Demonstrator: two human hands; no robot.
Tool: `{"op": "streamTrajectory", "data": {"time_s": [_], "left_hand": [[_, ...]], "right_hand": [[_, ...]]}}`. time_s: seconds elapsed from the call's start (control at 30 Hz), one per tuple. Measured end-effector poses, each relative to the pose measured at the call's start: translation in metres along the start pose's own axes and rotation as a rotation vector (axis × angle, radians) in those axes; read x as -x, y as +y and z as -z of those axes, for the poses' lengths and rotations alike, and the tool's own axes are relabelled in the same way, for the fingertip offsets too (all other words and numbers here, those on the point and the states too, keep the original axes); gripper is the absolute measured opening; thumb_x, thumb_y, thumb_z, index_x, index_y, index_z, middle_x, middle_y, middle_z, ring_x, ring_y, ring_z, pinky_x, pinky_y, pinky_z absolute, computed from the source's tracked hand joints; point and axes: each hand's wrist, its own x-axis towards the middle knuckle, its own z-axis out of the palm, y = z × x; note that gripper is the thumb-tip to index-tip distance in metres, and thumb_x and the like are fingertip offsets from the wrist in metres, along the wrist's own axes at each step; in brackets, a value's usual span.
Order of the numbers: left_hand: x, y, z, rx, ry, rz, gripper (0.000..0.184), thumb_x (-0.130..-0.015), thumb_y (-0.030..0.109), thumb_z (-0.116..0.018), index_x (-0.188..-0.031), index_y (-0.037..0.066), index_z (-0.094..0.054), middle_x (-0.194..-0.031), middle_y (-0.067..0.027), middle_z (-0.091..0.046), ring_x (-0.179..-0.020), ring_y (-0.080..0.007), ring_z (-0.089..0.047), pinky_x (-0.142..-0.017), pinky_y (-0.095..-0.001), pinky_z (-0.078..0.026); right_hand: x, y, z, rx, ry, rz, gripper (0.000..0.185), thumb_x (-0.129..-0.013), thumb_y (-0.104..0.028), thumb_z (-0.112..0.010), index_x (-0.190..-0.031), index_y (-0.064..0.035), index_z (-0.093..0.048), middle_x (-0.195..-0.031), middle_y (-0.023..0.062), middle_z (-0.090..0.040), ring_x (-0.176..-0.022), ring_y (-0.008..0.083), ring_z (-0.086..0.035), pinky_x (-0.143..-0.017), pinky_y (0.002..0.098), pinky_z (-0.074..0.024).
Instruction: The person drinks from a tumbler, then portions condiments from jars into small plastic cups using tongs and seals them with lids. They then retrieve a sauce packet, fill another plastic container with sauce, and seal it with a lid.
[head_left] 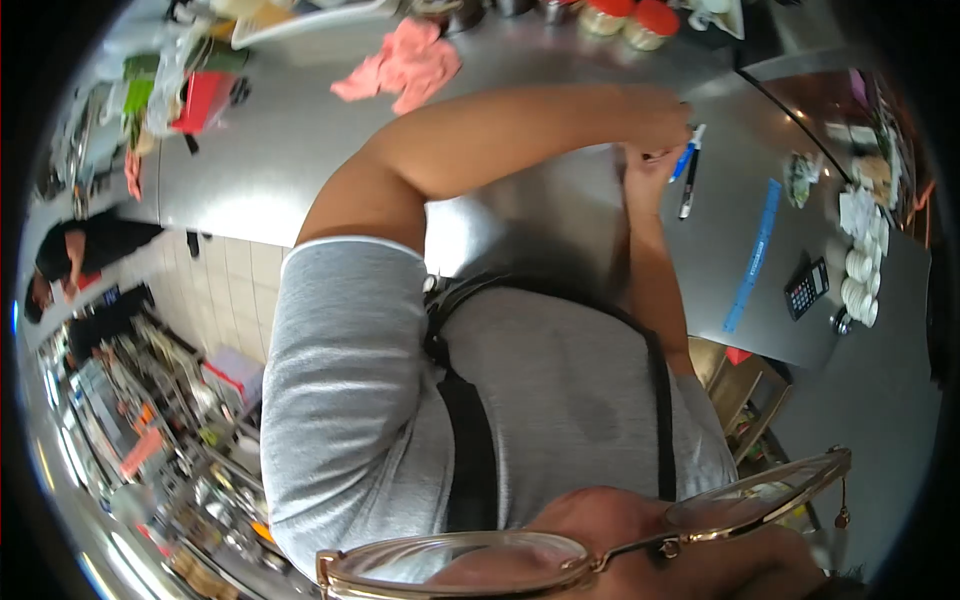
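My left hand (664, 121) reaches across the front of my body, with its fingers curled over my right hand (648, 168). The fingers of both hands are closed together, and anything between them is too hidden to make out. Just beside the fingertips is a blue and white pen (686, 157); whether a finger touches it is unclear. A black pen (690, 186) lies next to it on the steel table (730, 190). Further right, a long blue strip (753, 256) lies on the same surface.
A pink cloth (405, 65) and red-lidded jars (652, 25) are at the back. A calculator (807, 288) and stacked white cups (861, 280) stand at the right. A red container (203, 101) is at the left; beyond it, another person (90, 245) stands near crowded shelving.
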Motion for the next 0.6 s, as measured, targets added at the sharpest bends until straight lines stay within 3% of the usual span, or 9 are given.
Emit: {"op": "streamTrajectory", "data": {"time_s": [0.07,0.2,0.27,0.37,0.47,0.57,0.6], "left_hand": [[0.001,0.003,-0.009,0.03,0.159,0.087,0.036,-0.082,0.035,-0.067,-0.107,0.009,-0.067,-0.104,-0.0116,-0.065,-0.099,-0.032,-0.063,-0.078,-0.0432,-0.056],[0.02,0.012,0.007,0.284,0.143,0.368,0.038,-0.082,0.037,-0.066,-0.109,0.011,-0.067,-0.099,-0.0111,-0.067,-0.09,-0.0336,-0.068,-0.071,-0.0445,-0.056],[0.053,0.003,0.036,0.057,0.061,0.121,0.027,-0.083,0.033,-0.068,-0.094,0.009,-0.073,-0.096,-0.0142,-0.072,-0.093,-0.0321,-0.07,-0.073,-0.0482,-0.055],[0.031,-0.028,0.012,0.086,0.189,0.105,0.025,-0.083,0.032,-0.067,-0.092,0.009,-0.072,-0.089,-0.0119,-0.072,-0.083,-0.031,-0.071,-0.069,-0.0487,-0.055],[0.038,-0.024,-0.002,0.149,0.273,0.115,0.025,-0.083,0.031,-0.067,-0.095,0.009,-0.07,-0.088,-0.0118,-0.072,-0.084,-0.0308,-0.071,-0.069,-0.0483,-0.055],[0.042,-0.023,-0.014,0.189,0.304,0.108,0.025,-0.083,0.03,-0.067,-0.097,0.009,-0.069,-0.088,-0.0116,-0.071,-0.084,-0.0305,-0.07,-0.068,-0.0479,-0.055],[0.043,-0.021,-0.013,0.198,0.317,0.105,0.025,-0.083,0.029,-0.067,-0.098,0.009,-0.068,-0.088,-0.0116,-0.071,-0.085,-0.0304,-0.07,-0.068,-0.0477,-0.055]], "right_hand": [[0.0,-0.002,-0.002,0.001,0.054,-0.045,0.066,-0.081,0.004,-0.073,-0.135,-0.0027,-0.035,-0.127,0.01,-0.049,-0.117,0.0198,-0.051,-0.102,0.0324,-0.0404],[-0.001,0.021,0.007,0.311,-0.049,0.075,0.068,-0.082,0.005,-0.073,-0.135,-0.0024,-0.032,-0.124,0.0103,-0.051,-0.112,0.0193,-0.053,-0.099,0.0316,-0.0439],[-0.005,0.0,-0.002,0.187,0.003,0.034,0.071,-0.081,0.004,-0.075,-0.136,-0.002,-0.031,-0.125,0.0113,-0.051,-0.113,0.0197,-0.054,-0.098,0.032,-0.0445],[-0.004,0.003,-0.002,0.188,0.001,-0.053,0.07,-0.08,0.0,-0.078,-0.134,-0.0022,-0.033,-0.126,0.0114,-0.052,-0.113,0.0197,-0.055,-0.098,0.0324,-0.0456],[-0.006,0.003,-0.002,0.174,0.004,-0.042,0.068,-0.08,-0.002,-0.08,-0.132,-0.0025,-0.036,-0.126,0.0107,-0.053,-0.112,0.0194,-0.057,-0.096,0.0325,-0.0472],[-0.008,0.028,0.02,0.228,-0.21,-0.09,0.068,-0.08,-0.002,-0.079,-0.133,-0.0037,-0.036,-0.128,0.011,-0.053,-0.113,0.0202,-0.056,-0.098,0.033,-0.0467],[-0.005,0.021,0.011,0.257,-0.105,-0.027,0.066,-0.08,-0.001,-0.079,-0.132,-0.0037,-0.037,-0.128,0.0108,-0.053,-0.112,0.0202,-0.057,-0.097,0.0329,-0.0471]]}}
